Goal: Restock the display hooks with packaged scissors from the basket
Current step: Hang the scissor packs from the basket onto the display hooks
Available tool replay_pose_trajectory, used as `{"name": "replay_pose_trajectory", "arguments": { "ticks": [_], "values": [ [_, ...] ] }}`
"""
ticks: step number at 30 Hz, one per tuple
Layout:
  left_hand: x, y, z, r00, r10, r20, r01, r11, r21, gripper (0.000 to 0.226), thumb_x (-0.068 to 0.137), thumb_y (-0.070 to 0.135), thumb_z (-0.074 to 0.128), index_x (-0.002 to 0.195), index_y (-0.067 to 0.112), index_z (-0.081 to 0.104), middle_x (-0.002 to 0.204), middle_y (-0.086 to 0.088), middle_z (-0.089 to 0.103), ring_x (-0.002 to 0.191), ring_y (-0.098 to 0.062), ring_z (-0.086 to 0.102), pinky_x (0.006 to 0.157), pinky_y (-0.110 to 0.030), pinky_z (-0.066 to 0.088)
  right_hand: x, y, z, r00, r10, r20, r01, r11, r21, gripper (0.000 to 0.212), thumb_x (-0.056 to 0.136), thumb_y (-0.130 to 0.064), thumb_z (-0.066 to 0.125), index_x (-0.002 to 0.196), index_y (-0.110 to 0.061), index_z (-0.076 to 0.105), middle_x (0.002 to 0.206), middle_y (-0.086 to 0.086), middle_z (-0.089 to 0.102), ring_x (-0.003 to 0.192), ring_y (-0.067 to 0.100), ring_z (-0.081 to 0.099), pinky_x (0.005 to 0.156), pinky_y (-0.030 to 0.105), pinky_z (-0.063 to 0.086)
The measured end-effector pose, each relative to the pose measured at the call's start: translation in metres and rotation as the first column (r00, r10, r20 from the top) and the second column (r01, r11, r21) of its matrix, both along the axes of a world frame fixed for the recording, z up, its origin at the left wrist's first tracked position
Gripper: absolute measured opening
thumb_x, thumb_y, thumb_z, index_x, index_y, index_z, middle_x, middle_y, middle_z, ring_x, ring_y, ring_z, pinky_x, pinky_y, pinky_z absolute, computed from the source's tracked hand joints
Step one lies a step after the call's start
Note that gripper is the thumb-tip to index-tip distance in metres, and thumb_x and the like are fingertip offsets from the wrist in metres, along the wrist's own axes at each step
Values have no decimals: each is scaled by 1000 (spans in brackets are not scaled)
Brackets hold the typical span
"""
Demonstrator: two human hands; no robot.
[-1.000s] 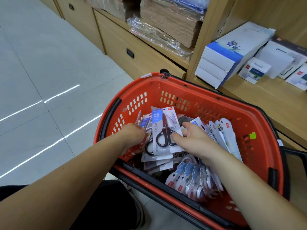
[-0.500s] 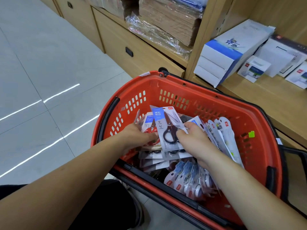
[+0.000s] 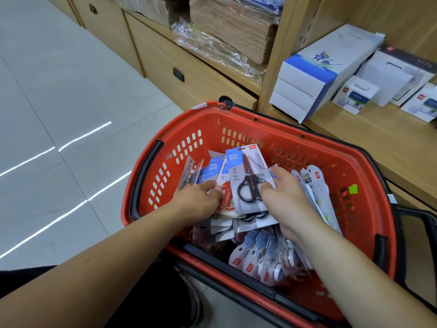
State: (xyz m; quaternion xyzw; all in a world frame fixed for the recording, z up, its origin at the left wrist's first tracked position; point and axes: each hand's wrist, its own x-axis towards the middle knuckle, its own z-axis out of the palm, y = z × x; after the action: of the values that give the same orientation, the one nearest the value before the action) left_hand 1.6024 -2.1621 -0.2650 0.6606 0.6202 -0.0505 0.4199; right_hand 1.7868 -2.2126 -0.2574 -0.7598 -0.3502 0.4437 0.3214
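You're leaning over the red plastic shopping basket [image 3: 212,121], both hands down inside it. Your right hand [image 3: 286,197] has the pack of black-handled scissors on a grey card with a blue label [image 3: 246,176]. The thumb lies across the front by the handles and the fingers [image 3: 276,171] wrap the right edge, so it's a proper pinch. The pack is tipped up above the pile, still within the basket walls.

Your left hand [image 3: 198,200] sits just beside it with its fingers bent down onto the heap, touching a red-handled scissors pack [image 3: 225,197]. Can't tell if it's actually gripping anything.

It's crowded in there. More blue-labelled cards [image 3: 212,169] fan out behind the left hand, tall white packs [image 3: 316,185] lean against your right wrist, and rounded white blister packs [image 3: 260,259] pile up at the near edge.

The basket stands on the pale tiled floor [image 3: 59,102], close to a wooden shelf [image 3: 378,143] holding white-and-blue boxes [image 3: 307,74]. A plastic-wrapped stack of brown paper [image 3: 231,27] sits above the wooden drawers [image 3: 160,60].
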Motion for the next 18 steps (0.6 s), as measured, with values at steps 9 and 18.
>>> {"name": "replay_pose_trajectory", "arguments": {
  "ticks": [9,18],
  "values": [
    [6,0,-8,995,-67,-69,74,991,107,44,112,43,30,109,11,61,116,-14,68,110,-34,63,101,-41,48,3,-11,13,998,-57,28,54,994,94,60,103,-6,54,154,-35,44,136,-9,64,123,14,63,107,38,51],
    [43,-20,-7,923,81,375,-104,994,43,38,110,39,39,93,19,66,87,-3,69,79,-22,61,81,-35,51,32,-23,47,979,-8,205,-16,993,114,40,89,-12,52,125,-24,66,111,1,76,98,22,75,82,33,60]
  ]
}}
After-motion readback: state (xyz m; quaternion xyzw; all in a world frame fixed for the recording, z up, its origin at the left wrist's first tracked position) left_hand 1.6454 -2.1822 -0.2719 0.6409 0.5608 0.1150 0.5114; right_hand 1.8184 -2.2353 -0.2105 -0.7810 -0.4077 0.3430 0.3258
